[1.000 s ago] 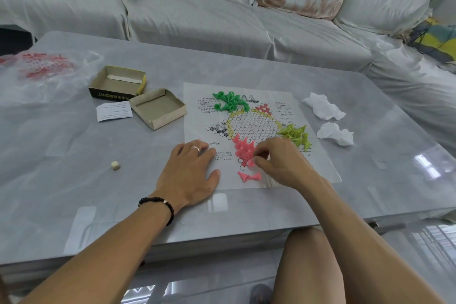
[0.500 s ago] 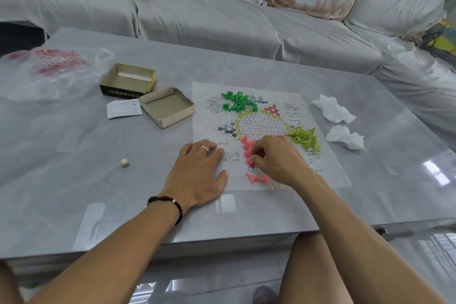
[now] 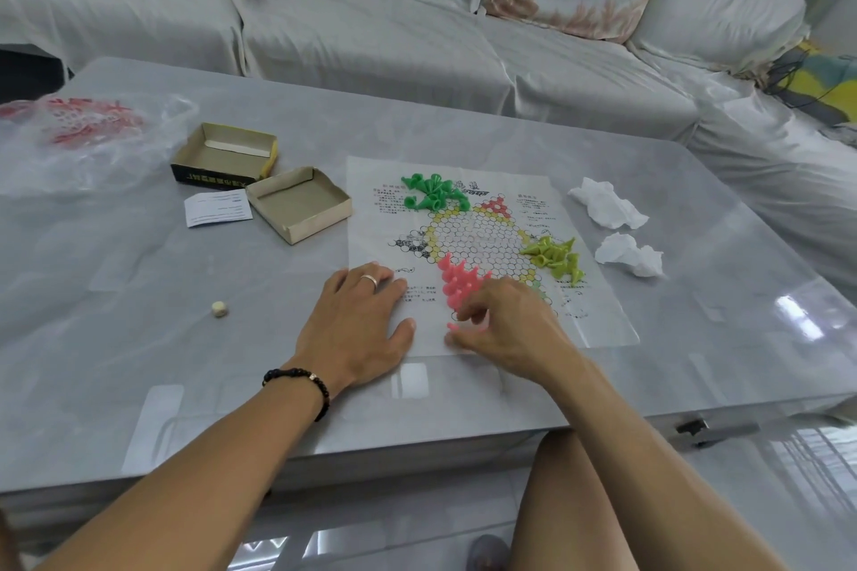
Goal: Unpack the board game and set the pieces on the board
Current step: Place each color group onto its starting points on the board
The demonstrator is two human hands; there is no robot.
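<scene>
Three colour piles sit on the paper board (image 3: pixel 598 315): left hand (image 3: pixel 357 329) flat, pinning it; right hand (image 3: pixel 505 329) pinching a pink piece (image 3: pixel 466 327), mid-placement, next needs standing upright beside the pink pieces (image 3: pixel 457 281).

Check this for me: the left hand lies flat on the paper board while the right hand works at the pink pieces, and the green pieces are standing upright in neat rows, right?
Not quite. In the head view the green pieces lie tumbled in a loose heap at the far edge of the paper board, not upright in rows. The left hand does lie flat, and the right hand is at the pink pieces.
</scene>
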